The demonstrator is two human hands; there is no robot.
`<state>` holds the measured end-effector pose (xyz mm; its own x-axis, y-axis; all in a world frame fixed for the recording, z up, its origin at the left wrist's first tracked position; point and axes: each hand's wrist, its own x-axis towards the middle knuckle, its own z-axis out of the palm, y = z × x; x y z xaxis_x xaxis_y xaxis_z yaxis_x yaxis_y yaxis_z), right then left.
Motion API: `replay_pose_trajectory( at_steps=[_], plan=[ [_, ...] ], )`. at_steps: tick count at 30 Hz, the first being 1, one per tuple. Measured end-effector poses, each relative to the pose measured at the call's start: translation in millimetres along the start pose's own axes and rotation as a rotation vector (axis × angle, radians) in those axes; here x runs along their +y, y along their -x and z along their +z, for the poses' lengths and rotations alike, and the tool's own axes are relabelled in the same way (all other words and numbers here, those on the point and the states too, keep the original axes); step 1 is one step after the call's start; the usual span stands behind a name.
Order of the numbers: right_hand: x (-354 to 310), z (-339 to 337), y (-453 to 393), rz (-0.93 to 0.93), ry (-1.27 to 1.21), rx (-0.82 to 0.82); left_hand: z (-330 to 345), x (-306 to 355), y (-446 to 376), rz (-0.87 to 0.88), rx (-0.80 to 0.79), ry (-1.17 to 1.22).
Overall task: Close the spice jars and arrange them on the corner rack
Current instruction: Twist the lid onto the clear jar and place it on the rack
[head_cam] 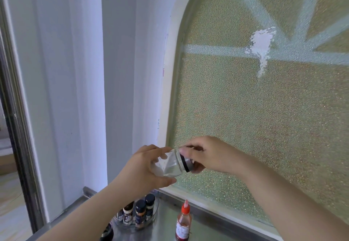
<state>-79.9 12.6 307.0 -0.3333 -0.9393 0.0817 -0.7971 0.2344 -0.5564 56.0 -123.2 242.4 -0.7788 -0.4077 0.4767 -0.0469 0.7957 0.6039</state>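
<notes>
- A red-capped squeeze bottle of orange-red sauce (183,222) stands upright on the grey metal bench (164,227), near its back edge.
- A tall arched panel of green pebbled glass (245,118) rises behind the bench, set in a cream frame (171,89).
- Pale bluish bands (217,51) fan across the glass from a white, chipped-looking patch (261,46).
- A plain white wall (75,89) with vertical folds fills the left side.
- A dark metal door frame (17,127) runs down the far left edge.
- A dark round object (106,232) sits at the bench's front edge, too cut off to identify.
</notes>
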Motion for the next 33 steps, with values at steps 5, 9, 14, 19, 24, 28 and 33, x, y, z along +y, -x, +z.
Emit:
replay_pose_trajectory(
  at_steps=[5, 9, 14, 19, 24, 28, 33],
  plan=[
    [-1.9, -8.9, 8.6, 0.005, -0.078, -0.089, -6.6, 7.5, -1.3, -0.019, 0.017, 0.026],
    [-5.2, -8.3, 11.7, -0.057, -0.067, -0.044, -10.4, 10.9, 0.4, -0.007, 0.020, 0.032],
    [-5.6, -9.5, 19.0, -0.050, -0.098, -0.078, -12.8, 21.3, 3.0, 0.019, 0.032, 0.015],
    [-10.7, -13.2, 21.8, -0.101, -0.079, 0.051, -17.9, 35.2, 1.6, 0.049, 0.029, 0.000],
    [-11.4, -18.4, 32.2, -0.104, -0.090, -0.049, -18.1, 40.1, 6.8, 0.033, 0.041, 0.022],
    [-9.9, -10.2, 32.6, -0.113, -0.083, 0.031, -16.3, 36.8, 11.7, 0.013, 0.043, 0.027],
    [-11.0, -6.6, 37.5, -0.146, -0.067, -0.070, -12.7, 32.7, 18.4, -0.020, 0.057, 0.061]
  ],
)
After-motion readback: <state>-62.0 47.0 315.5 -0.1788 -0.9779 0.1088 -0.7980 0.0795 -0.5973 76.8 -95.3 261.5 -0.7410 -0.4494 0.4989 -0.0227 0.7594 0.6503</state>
